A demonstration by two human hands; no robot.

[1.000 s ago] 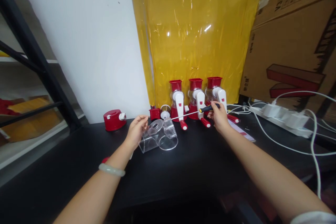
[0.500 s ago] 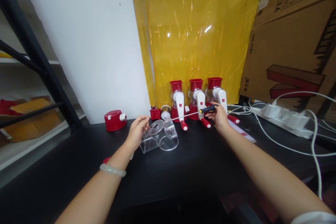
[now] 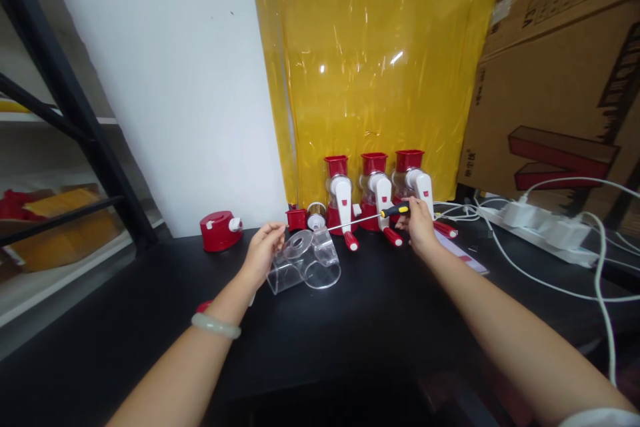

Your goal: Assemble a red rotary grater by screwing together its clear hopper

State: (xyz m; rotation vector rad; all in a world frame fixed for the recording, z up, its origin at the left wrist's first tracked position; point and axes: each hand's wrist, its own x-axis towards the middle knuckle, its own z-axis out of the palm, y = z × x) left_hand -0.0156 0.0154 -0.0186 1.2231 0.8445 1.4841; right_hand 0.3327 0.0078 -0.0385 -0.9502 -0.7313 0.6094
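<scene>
The right hand [image 3: 417, 223] grips a screwdriver [image 3: 395, 211] that slants left toward a clear plastic housing [image 3: 304, 261] on the table [image 3: 350, 340]; the left hand [image 3: 263, 248], fingers pinched narrow, is beside the housing's left end, and whether it holds anything I cannot tell; three red-and-white crank machines [image 3: 382, 191] stand behind

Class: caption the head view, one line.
Right hand holds a black and yellow screwdriver before three red and white crank graters.

At ten o'clock stands a white panel [image 3: 170, 80]; at twelve, glossy yellow sheeting [image 3: 370, 60] catches white glints; black-framed shelving [image 3: 75, 113] at nine; a black tabletop [image 3: 320, 340] at six.
</scene>
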